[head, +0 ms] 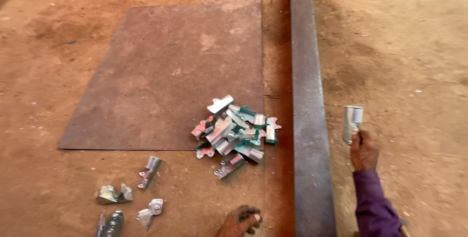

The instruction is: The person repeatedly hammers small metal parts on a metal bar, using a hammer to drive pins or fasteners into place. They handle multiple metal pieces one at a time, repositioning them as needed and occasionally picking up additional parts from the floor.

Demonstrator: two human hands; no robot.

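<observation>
Metal clamp piece [352,122] | gripped upright in right hand [363,151] | right of steel beam [307,105]

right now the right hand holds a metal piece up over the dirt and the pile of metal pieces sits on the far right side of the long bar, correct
Not quite. The head view shows the pile of metal pieces left of the long bar, at the rusty sheet's corner. The right hand does hold a metal piece over the dirt.

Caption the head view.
Right hand holds a bent metal piece beside a steel bar; shiny pile on rusty sheet.
</observation>
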